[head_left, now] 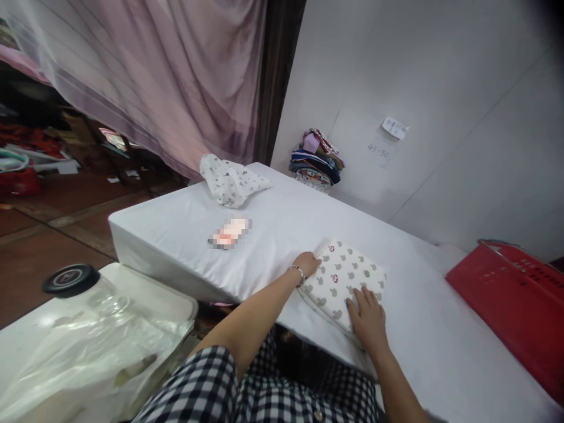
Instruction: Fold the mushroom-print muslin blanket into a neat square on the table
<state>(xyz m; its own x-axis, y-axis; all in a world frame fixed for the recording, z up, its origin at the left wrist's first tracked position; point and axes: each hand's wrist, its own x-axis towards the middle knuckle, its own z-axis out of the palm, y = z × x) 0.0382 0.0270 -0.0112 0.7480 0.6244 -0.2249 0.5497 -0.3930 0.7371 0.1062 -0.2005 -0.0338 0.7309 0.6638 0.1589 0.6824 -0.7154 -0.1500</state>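
Note:
A folded white cloth [346, 273] printed with grey shapes and a few red and green ones lies on the white-covered table [418, 329] in front of me. My left hand [307, 264], with a bracelet at the wrist, is at the cloth's left edge, its fingers closed on that edge and partly hidden. Flat on the cloth's lower right part rests my right hand [368, 317], fingers stretched out and slightly apart. Farther back on the table is a crumpled white patterned cloth [231, 182]. Between the two cloths lies a pixelated flat object [230, 233].
A red plastic basket [506, 305] stands at the right. Stacked folded fabrics [316, 158] sit against the wall at the back. At lower left, a white stool [171, 288] carries a clear plastic bag [97, 352] and a black-lidded jar [71, 280]. A pink curtain [198, 76] hangs at left.

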